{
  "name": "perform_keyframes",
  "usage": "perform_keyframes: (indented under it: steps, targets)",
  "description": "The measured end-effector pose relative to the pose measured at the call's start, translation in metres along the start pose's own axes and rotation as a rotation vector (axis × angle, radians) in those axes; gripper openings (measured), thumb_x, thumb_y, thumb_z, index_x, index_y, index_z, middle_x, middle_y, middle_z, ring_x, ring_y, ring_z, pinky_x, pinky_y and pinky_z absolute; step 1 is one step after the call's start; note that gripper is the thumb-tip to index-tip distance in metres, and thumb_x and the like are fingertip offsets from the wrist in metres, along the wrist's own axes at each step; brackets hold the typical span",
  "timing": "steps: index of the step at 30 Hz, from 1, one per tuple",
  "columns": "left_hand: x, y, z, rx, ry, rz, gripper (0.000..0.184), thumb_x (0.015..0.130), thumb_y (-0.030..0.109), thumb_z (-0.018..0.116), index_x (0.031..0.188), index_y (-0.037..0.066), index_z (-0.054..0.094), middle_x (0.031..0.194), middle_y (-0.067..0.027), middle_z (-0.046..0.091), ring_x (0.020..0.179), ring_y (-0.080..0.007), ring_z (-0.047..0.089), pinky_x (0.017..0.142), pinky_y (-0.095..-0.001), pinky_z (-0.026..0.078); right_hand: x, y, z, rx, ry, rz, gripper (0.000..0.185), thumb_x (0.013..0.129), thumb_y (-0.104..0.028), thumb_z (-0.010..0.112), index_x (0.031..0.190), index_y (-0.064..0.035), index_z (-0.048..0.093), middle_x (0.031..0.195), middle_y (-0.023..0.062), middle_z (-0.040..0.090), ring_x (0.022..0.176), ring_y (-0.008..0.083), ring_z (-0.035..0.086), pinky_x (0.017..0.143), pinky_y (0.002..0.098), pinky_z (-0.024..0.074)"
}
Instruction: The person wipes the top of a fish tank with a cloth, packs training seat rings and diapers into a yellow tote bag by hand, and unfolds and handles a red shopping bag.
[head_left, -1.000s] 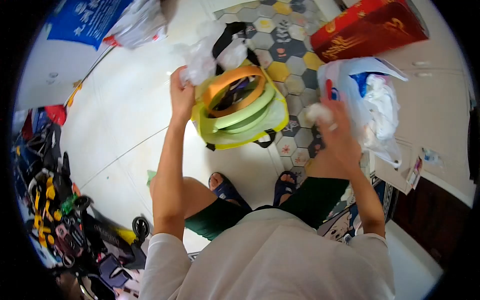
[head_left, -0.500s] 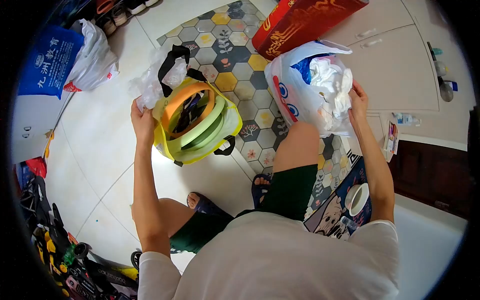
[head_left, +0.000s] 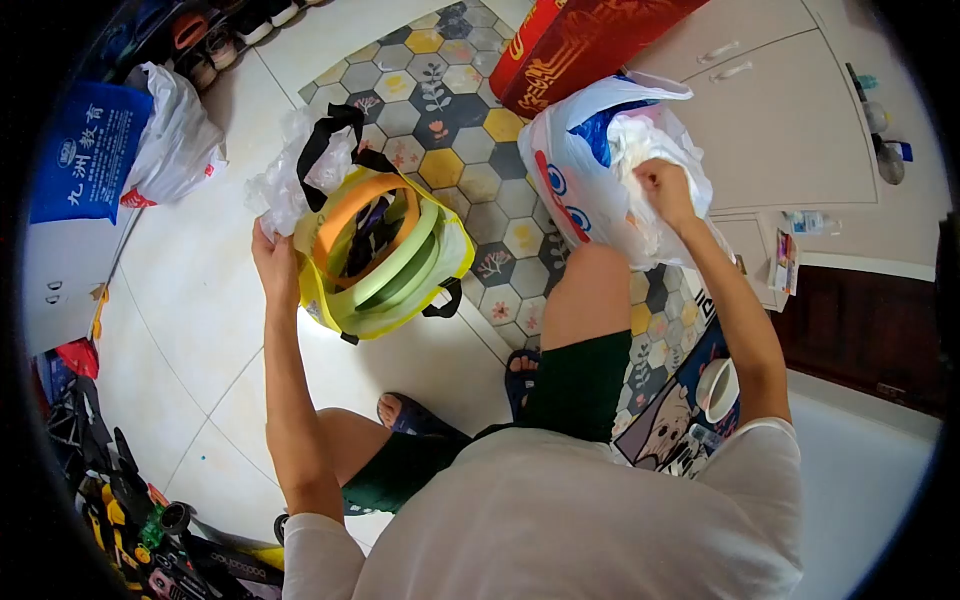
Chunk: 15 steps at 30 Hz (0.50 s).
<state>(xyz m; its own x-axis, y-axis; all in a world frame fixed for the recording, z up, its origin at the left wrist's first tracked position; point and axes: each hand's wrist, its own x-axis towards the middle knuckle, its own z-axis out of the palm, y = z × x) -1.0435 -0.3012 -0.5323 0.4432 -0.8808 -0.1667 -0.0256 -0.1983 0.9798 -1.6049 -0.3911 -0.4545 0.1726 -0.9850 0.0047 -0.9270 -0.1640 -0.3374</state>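
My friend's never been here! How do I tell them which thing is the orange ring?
Find the floor mat with grey and yellow hexagons, then look at its left edge, as pictured, for the open yellow-edged bag with black straps. Inside its top sits the orange ring; its colour sets it apart from the pale green round pieces beside it.

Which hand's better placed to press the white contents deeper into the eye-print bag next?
Right, probably: the right hand is at the white crumpled contents in the mouth of the eye-print bag. The left hand is away at the yellow-trimmed tote, its grip on crumpled clear plastic.
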Motion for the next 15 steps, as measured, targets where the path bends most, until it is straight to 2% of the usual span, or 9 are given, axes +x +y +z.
perform_keyframes:
  steps: [2,5,8,10,11,14,15]
  targets:
    - [-0.001,-0.001,0.0,0.0,0.001,0.007,0.026,0.092,0.009,0.045,0.116,0.003,0.051,0.095,-0.0035,0.059,0.083,-0.0102,0.053,0.074,-0.0246,0.043,0.008,0.01,0.018,0.004,-0.126,-0.094,0.013,0.078,0.004,0.06,0.088,0.0021,0.067,0.085,0.0162,0.067,0.074,0.0274,0.064,0.07,0.0343,0.0504]
    - [0.0,-0.009,-0.003,-0.008,-0.006,0.035,0.025,0.091,0.009,0.045,0.115,0.003,0.051,0.095,-0.0041,0.059,0.086,-0.0113,0.054,0.078,-0.0256,0.043,0.015,0.032,0.039,0.013,-0.241,-0.198,0.015,0.075,0.003,0.059,0.088,0.0017,0.067,0.085,0.0195,0.066,0.078,0.0312,0.065,0.073,0.0358,0.0503]
    - [-0.001,-0.007,-0.006,0.009,-0.025,0.027,0.024,0.091,0.008,0.046,0.114,0.002,0.052,0.096,-0.0047,0.06,0.086,-0.012,0.054,0.078,-0.0259,0.044,0.033,0.049,0.055,-0.287,-0.477,-0.072,0.023,0.069,0.0,0.058,0.09,0.0001,0.069,0.092,0.0243,0.064,0.085,0.0374,0.062,0.077,0.0405,0.0488]
    - [-0.005,-0.001,-0.005,-0.008,-0.036,0.031,0.024,0.091,0.007,0.046,0.113,0.002,0.052,0.098,-0.0053,0.06,0.086,-0.0121,0.055,0.077,-0.0256,0.044,0.029,0.08,0.085,-0.31,-0.367,-0.1,0.024,0.068,-0.001,0.057,0.09,0.0008,0.068,0.092,0.025,0.064,0.086,0.0381,0.062,0.078,0.041,0.0482]
    - [-0.002,-0.004,-0.006,-0.045,-0.017,0.025,0.025,0.089,0.004,0.046,0.112,0.002,0.053,0.097,-0.0058,0.061,0.086,-0.0126,0.055,0.076,-0.0254,0.044,0.034,0.07,0.087,-0.323,-0.299,-0.121,0.024,0.068,-0.001,0.057,0.09,0.0011,0.068,0.092,0.0254,0.064,0.086,0.0385,0.061,0.078,0.0412,0.0479]
    - [-0.002,-0.011,-0.009,-0.041,-0.018,0.05,0.028,0.086,0.001,0.045,0.112,0.002,0.053,0.098,-0.0061,0.061,0.086,-0.0131,0.056,0.075,-0.0257,0.045,0.024,0.044,0.049,-0.07,-0.383,-0.077,0.028,0.068,-0.002,0.056,0.094,-0.0001,0.068,0.093,0.0243,0.065,0.086,0.0372,0.062,0.078,0.0411,0.0478]
    - [-0.001,-0.011,-0.008,-0.021,-0.003,0.046,0.031,0.083,-0.001,0.044,0.113,0.001,0.053,0.098,-0.0067,0.061,0.086,-0.0137,0.057,0.074,-0.0266,0.046,0.02,0.032,0.034,0.052,-0.367,-0.127,0.032,0.069,0.002,0.051,0.097,0.0005,0.065,0.095,0.0239,0.064,0.087,0.0342,0.062,0.077,0.038,0.0482]
